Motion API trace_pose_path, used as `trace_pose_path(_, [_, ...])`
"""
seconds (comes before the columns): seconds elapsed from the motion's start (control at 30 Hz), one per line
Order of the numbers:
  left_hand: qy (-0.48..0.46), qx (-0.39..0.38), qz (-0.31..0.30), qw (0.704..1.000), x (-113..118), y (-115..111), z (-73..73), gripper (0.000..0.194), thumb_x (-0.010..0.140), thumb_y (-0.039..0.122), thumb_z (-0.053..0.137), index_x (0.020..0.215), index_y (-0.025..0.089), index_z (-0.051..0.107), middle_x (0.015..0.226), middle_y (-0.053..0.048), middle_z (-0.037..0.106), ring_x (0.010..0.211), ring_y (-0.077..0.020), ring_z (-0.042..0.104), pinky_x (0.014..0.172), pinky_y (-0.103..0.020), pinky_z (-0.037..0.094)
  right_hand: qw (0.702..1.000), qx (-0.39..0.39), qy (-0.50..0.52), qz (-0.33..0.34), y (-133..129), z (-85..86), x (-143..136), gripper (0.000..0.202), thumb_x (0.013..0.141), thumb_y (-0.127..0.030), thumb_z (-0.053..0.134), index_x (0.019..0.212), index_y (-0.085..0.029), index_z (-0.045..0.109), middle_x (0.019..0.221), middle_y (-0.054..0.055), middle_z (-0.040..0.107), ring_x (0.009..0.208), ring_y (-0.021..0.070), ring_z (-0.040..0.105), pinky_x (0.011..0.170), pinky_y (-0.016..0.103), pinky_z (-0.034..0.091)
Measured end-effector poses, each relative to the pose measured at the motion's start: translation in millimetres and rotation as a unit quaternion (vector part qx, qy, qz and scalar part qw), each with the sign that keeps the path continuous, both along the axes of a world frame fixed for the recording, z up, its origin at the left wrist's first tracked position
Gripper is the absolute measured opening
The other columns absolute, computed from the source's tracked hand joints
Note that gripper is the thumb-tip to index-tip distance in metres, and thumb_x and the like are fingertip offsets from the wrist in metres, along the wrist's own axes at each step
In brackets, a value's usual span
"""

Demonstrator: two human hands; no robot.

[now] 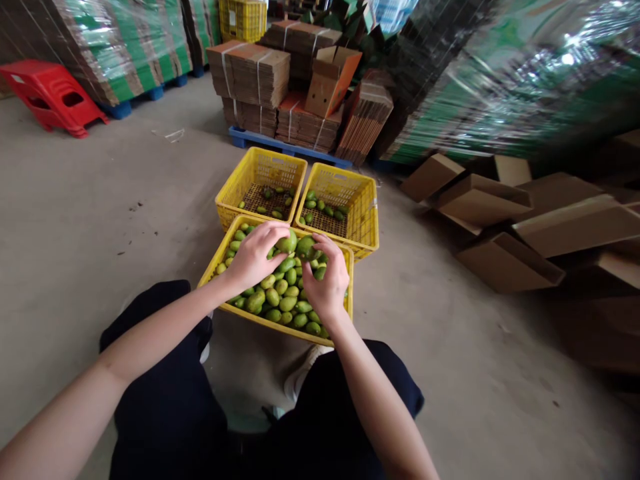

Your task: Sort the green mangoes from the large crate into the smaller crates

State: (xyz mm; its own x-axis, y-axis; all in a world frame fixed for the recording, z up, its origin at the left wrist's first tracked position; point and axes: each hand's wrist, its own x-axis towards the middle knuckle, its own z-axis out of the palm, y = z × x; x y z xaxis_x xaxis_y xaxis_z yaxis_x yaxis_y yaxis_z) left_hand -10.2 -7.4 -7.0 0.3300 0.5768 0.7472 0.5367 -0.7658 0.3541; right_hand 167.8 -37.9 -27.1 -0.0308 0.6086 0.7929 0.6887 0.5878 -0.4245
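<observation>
My left hand (259, 255) holds a green oval fruit (287, 242) between thumb and fingers. In my right hand (327, 277) is another green oval fruit (307, 248), a darker one, gripped the same way. The two fruits are side by side, above a yellow plastic crate (351, 293) between my knees. Green and yellowish fruits (287, 304) fill much of that crate. My hands and forearms hide part of them. Just beyond stand two more yellow crates, the left one (224, 200) and the right one (370, 217), each with several fruits on its bottom.
Bundled flat cardboard (250, 77) and an open box (330, 83) are stacked on a blue pallet (250, 138) ahead. Loose open cartons (510, 260) lie at the right. A red stool (55, 100) stands at the far left. Plastic-wrapped stacks (500, 87) rise behind.
</observation>
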Motion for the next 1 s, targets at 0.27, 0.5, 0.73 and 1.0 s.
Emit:
trace_pose_path(0.27, [-0.008,-0.007,-0.006,1.0,0.3,0.6,-2.6,0.031,0.083,0.008,0.067,0.109,0.021,0.054,0.114,-0.009,0.068,0.112,-0.022,0.066,0.097,-0.038,0.054,1.0,0.02,-0.01,0.0,2.3,-2.2,-0.1,0.045,0.08,-0.001,0.055,0.117,-0.026,0.051,0.12,0.01,0.069,0.122,0.026,0.063,0.098,0.051,0.057])
trace_pose_path(0.5, [-0.001,-0.009,-0.001,1.0,0.7,0.6,-2.4,0.03,0.083,0.008,0.066,0.107,0.021,0.054,0.114,-0.009,0.068,0.111,-0.0221,0.066,0.097,-0.039,0.054,1.0,0.022,-0.014,-0.001,2.5,-1.8,-0.1,0.047,0.079,-0.001,0.054,0.118,-0.027,0.053,0.119,0.01,0.069,0.122,0.0255,0.063,0.099,0.051,0.055])
trace_pose_path(0.73, [-0.002,-0.018,-0.012,1.0,-0.7,0.3,-3.0,0.031,0.082,0.007,0.065,0.108,0.021,0.056,0.117,-0.009,0.067,0.113,-0.0228,0.065,0.099,-0.04,0.053,1.0,0.021,-0.011,0.004,3.0,-2.2,0.9,0.046,0.078,-0.001,0.053,0.117,-0.026,0.055,0.119,0.01,0.07,0.122,0.0255,0.063,0.1,0.051,0.054])
trace_pose_path(1.0, [-0.106,-0.158,-0.006,0.982,1.9,1.0,7.9,0.032,0.078,0.017,0.076,0.108,0.022,0.067,0.114,-0.007,0.066,0.105,-0.022,0.067,0.096,-0.038,0.055,0.97,-0.149,0.188,0.032,2.2,8.9,2.0,0.036,0.074,-0.019,0.073,0.106,-0.027,0.056,0.114,0.006,0.069,0.104,0.0235,0.069,0.086,0.042,0.061])
